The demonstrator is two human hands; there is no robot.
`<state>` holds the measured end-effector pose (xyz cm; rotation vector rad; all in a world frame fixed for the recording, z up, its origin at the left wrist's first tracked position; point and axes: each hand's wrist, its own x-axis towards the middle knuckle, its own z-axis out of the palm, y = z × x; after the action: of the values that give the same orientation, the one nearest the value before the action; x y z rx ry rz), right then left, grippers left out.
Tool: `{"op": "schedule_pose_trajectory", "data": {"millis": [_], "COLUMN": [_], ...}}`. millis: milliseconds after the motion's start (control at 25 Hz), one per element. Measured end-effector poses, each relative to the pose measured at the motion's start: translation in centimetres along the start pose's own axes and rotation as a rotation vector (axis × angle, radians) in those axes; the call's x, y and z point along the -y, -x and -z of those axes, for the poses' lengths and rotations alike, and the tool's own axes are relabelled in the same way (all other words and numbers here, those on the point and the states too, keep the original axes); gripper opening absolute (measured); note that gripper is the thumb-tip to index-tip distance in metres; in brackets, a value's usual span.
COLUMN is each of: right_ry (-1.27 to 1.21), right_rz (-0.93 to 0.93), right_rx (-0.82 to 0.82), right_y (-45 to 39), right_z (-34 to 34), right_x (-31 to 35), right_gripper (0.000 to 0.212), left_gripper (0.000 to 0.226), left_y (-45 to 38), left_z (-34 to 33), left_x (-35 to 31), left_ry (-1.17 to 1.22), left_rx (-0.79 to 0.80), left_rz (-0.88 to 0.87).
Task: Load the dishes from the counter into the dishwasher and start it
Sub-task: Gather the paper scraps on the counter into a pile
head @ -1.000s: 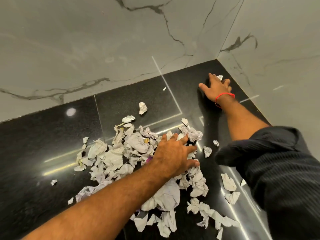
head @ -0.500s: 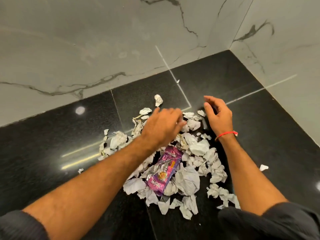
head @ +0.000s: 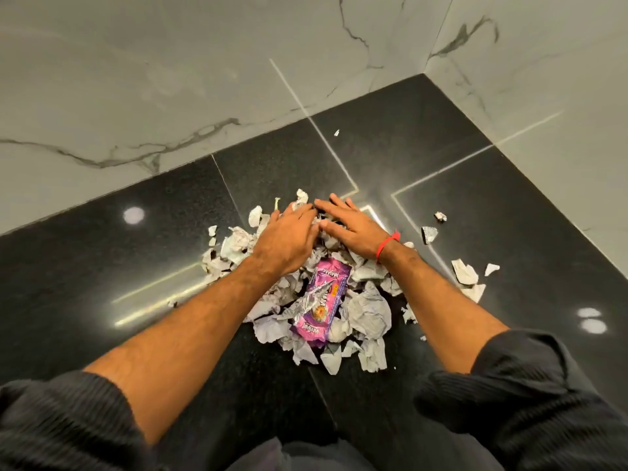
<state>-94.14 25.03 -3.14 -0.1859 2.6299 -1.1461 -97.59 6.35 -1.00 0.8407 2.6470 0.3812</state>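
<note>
No dishes or dishwasher are in view. A heap of crumpled grey paper scraps (head: 368,314) lies on a glossy black counter (head: 102,273). A purple snack wrapper (head: 321,302) lies on top of the heap, between my forearms. My left hand (head: 287,237) rests palm down on the far side of the heap, fingers straight. My right hand (head: 350,226), with a red thread at the wrist, lies flat beside it, fingertips meeting those of the left hand. Both hands press on the scraps and hold nothing.
Marble walls (head: 170,79) meet in a corner at the back right of the counter. Loose scraps (head: 430,234) lie to the right of the heap, with more (head: 467,277) nearer me and a tiny one (head: 336,132) far back. Dark sleeves fill the lower corners.
My right hand came back from the far corner to the heap. Both hands swept the scraps together into a tighter pile, uncovering the purple wrapper, and now lie side by side on its far edge.
</note>
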Motion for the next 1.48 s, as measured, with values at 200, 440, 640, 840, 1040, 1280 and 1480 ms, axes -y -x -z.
{"op": "schedule_pose_trajectory", "data": {"millis": [200, 440, 640, 840, 1040, 1280, 1480], "right_ry": [-0.079, 0.044, 0.193, 0.083, -0.134, 0.106, 0.310], "right_rz": [-0.005, -0.280, -0.624, -0.493, -0.321, -0.322, -0.474], "right_rx": [-0.289, -0.810, -0.763, -0.712, -0.650, -0.685, -0.468], "right_y": [6.0, 19.8, 24.9, 19.6, 16.8, 22.9, 25.2], "right_z": [0.1, -0.9, -4.4, -8.9, -13.4, -11.8, -14.9], "right_x": [2.9, -4.3, -6.1, 0.0, 5.8, 4.7, 7.4], "right_gripper": [0.037, 0.045, 0.065, 0.068, 0.060, 0.080, 0.089], "left_gripper": [0.056, 0.063, 0.065, 0.073, 0.079, 0.063, 0.030], "left_y": [5.8, 14.5, 19.0, 18.1, 17.6, 22.0, 26.9], "left_z": [0.3, -2.0, -6.3, -7.0, -4.7, -4.2, -5.8], "left_x": [0.9, 1.9, -0.9, 0.7, 2.9, 1.8, 2.8], "left_ry": [-0.139, 0.037, -0.343, -0.493, -0.537, -0.345, -0.288], "left_rx": [-0.023, -0.229, -0.211, -0.185, -0.180, -0.342, -0.364], "left_rz": [-0.044, -0.080, -0.265, -0.302, -0.326, -0.218, -0.102]}}
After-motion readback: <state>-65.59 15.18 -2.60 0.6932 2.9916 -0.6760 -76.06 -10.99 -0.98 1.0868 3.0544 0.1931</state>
